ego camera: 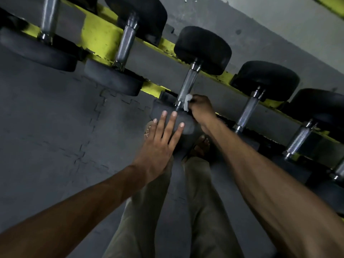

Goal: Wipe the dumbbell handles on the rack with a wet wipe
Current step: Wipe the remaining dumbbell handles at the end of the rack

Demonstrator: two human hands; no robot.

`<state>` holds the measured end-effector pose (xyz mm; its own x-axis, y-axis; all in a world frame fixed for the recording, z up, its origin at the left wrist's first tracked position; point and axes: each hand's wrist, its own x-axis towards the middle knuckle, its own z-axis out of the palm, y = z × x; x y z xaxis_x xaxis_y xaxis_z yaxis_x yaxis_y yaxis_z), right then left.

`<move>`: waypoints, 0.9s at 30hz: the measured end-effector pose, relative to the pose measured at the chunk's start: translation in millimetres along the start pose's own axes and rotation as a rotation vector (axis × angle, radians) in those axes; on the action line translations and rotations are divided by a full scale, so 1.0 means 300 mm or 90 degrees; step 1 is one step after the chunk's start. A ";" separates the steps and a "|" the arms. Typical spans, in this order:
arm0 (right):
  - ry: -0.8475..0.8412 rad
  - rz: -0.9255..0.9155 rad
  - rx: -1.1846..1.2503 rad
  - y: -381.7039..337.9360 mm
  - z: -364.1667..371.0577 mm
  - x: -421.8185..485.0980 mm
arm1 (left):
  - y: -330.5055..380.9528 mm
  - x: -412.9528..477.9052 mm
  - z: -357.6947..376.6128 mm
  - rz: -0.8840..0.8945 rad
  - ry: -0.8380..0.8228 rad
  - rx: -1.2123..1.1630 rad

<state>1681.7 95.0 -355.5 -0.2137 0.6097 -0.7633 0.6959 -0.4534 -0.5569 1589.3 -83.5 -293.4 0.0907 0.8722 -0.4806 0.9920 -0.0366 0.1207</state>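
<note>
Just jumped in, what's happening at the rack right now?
The right hand pinches a white wipe against the lower end of one dumbbell's handle on the yellow rack. The left hand lies flat, fingers straight, on that dumbbell's near head. Which of the other handles have already been wiped cannot be told.

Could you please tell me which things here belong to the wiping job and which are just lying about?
In the job: wet wipe; right hand holding it; dumbbell handle under it; left hand on its near head; yellow rack.
Not in it: floor mats; sandal; wall.
</note>
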 end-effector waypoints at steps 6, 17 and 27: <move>0.018 0.110 0.477 -0.126 -0.002 0.137 | -0.005 -0.006 -0.002 0.014 -0.013 -0.002; 0.112 0.150 0.780 -0.180 0.024 0.160 | -0.024 -0.014 -0.033 0.041 -0.036 -0.001; 0.478 -0.065 0.150 -0.151 0.089 0.082 | -0.020 -0.011 -0.034 0.035 -0.033 -0.002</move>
<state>1626.8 113.1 -357.7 0.3094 0.8934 -0.3257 0.5162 -0.4455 -0.7315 1582.3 -81.3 -283.7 0.1488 0.8429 -0.5170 0.9853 -0.0819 0.1502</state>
